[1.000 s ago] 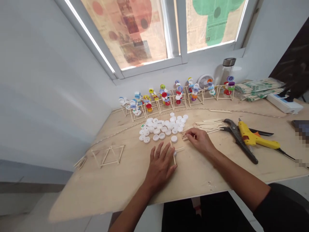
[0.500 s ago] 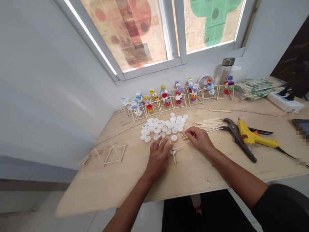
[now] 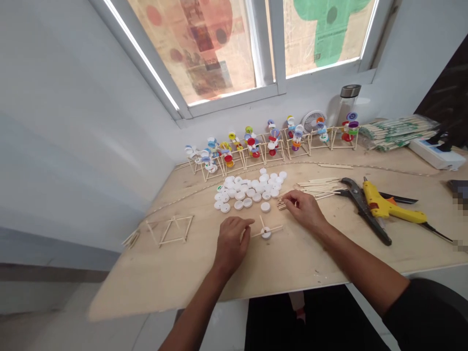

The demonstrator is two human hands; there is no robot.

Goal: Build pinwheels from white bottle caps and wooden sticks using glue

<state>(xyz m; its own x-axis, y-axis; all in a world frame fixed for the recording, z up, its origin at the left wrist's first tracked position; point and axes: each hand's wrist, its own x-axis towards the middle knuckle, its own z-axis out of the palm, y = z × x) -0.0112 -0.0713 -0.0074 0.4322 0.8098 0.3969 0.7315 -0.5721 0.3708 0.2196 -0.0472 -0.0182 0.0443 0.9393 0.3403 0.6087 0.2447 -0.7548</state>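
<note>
A white bottle cap (image 3: 266, 234) lies on the table with thin wooden sticks meeting on it as spokes. Just left of it is my left hand (image 3: 231, 241), index finger stretched out and thumb apart, close to the end of one spoke; whether it touches is unclear. My right hand (image 3: 302, 209) has its fingertips pinched together at a small bundle of short wooden sticks (image 3: 281, 203), which pokes out to the left of the fingers. Behind both hands is a pile of white bottle caps (image 3: 250, 187), with a single cap (image 3: 265, 207) in front of it.
Finished stick frames with coloured cap wheels (image 3: 252, 148) line the wall. To the right are longer sticks (image 3: 318, 185), black-handled cutters (image 3: 365, 209), a yellow glue gun (image 3: 395, 207) and a power strip (image 3: 437, 153). A bare stick frame (image 3: 177, 230) lies left. A cord (image 3: 383, 169) crosses behind.
The cap with its spokes has turned on the table. My left hand has drawn back to the left from over it. My right hand stays at the short sticks.
</note>
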